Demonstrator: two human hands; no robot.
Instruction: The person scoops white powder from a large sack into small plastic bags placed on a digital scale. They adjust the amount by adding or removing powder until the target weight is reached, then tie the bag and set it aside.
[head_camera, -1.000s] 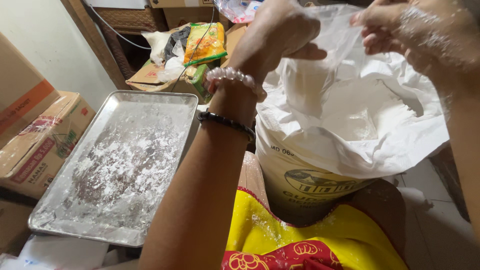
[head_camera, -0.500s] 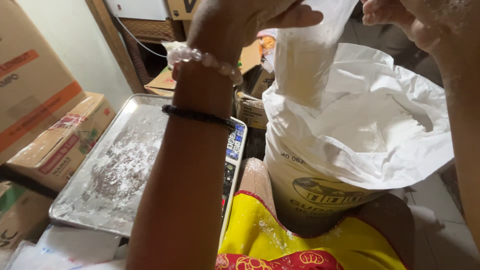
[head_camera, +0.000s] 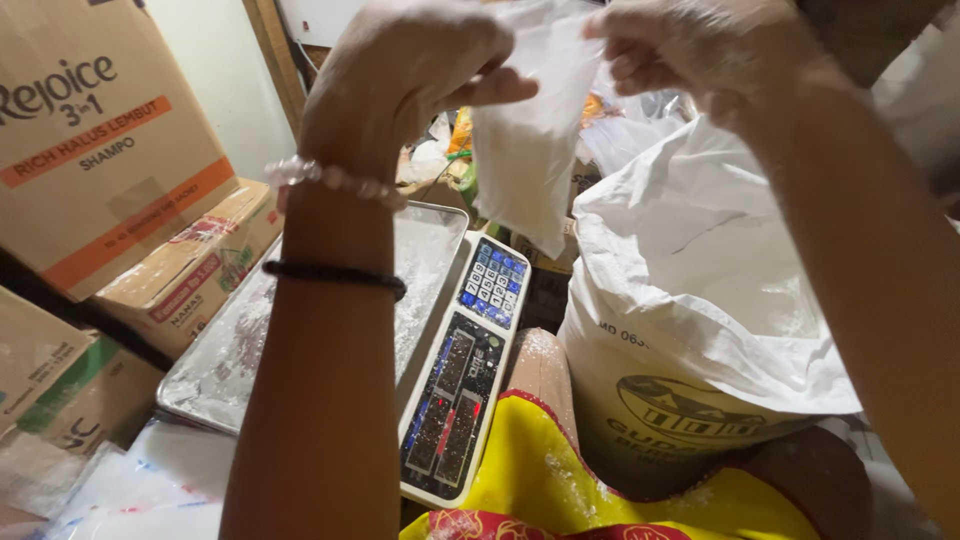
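A: Cardboard boxes (head_camera: 110, 170) upper left; floured metal tray (head_camera: 250, 340) and weighing scale (head_camera: 465, 370) below centre.

B: Left hand (head_camera: 410, 75), right hand (head_camera: 700, 50): fingers pinching clear powder-filled bag (head_camera: 525, 150) top centre, above white sack (head_camera: 700, 300).

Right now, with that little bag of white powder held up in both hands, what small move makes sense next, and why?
Probably lower the small clear bag onto the metal tray of the scale. The left hand and right hand pinch its top corners, it hangs part-filled with white powder above the scale, and the big open sack sits just beside it.
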